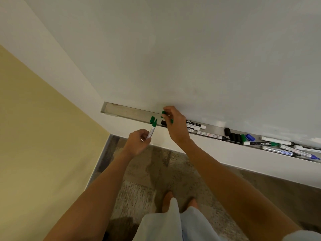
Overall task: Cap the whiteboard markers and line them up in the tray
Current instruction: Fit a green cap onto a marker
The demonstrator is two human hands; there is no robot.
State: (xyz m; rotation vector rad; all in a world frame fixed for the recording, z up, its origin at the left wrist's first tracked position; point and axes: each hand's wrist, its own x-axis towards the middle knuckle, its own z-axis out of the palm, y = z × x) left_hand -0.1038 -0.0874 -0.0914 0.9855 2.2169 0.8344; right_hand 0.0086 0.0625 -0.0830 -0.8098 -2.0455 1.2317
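Observation:
My left hand (138,142) grips an uncapped green marker (152,130), tip pointing up toward the metal tray (125,111) under the whiteboard. My right hand (174,125) hovers over the tray and pinches a green cap (163,113) between its fingertips. Another green cap (152,119) lies in the tray just past the marker's tip. A black-capped marker (163,122) lies partly hidden under my right hand. Further right, white markers (196,125) lie in the tray, then loose black, green and blue caps (237,136), then several more markers (284,146) in a jumble.
The whiteboard (191,58) fills the upper view. A yellow wall (34,136) stands to the left. Below is a mottled floor (156,171) with my bare feet (178,202) on it. The tray's left stretch holds nothing.

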